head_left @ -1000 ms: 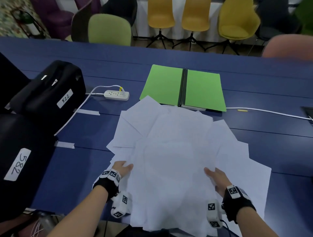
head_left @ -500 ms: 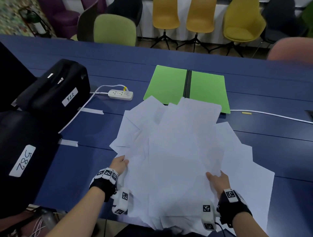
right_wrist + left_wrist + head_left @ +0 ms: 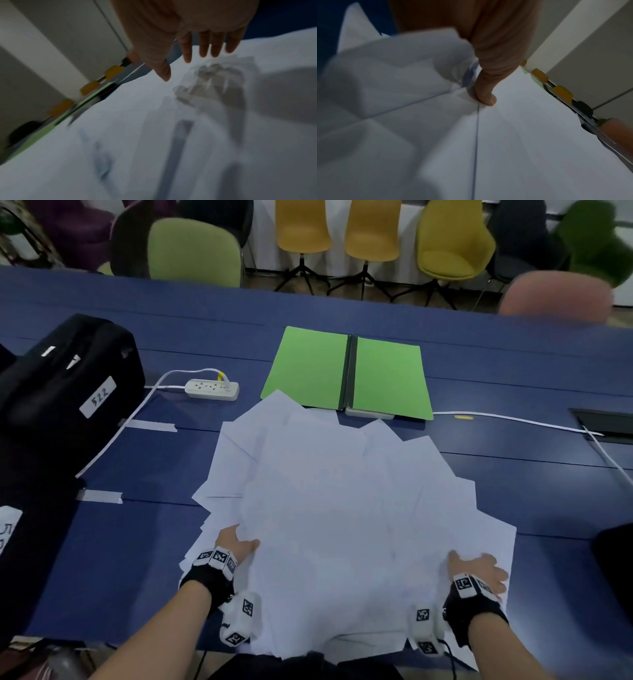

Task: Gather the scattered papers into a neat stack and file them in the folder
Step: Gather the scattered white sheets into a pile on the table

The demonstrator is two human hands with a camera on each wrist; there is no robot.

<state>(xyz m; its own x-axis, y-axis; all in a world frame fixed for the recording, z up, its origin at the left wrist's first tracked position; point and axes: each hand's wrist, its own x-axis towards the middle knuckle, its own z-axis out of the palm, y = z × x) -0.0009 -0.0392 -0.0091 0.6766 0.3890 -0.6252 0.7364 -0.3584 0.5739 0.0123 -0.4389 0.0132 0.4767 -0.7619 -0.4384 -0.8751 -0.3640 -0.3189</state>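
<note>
Several white papers lie fanned out in a loose pile on the blue table, their near edge hanging over the table's front. Behind them an open green folder lies flat. My left hand holds the pile's left edge. In the left wrist view its thumb presses on top of the papers and the other fingers are hidden under the sheets. My right hand is at the pile's right side with fingers spread. The right wrist view shows the right hand straight-fingered just above the papers, holding nothing.
Two black cases with number labels stand at the left. A white power strip lies left of the folder, and a white cable runs right to a table recess. Chairs line the far side.
The lifted bundle of sheets has come down flat onto the pile. My right hand has let go of it and moved right, fingers spread. The left hand stays on the left edge.
</note>
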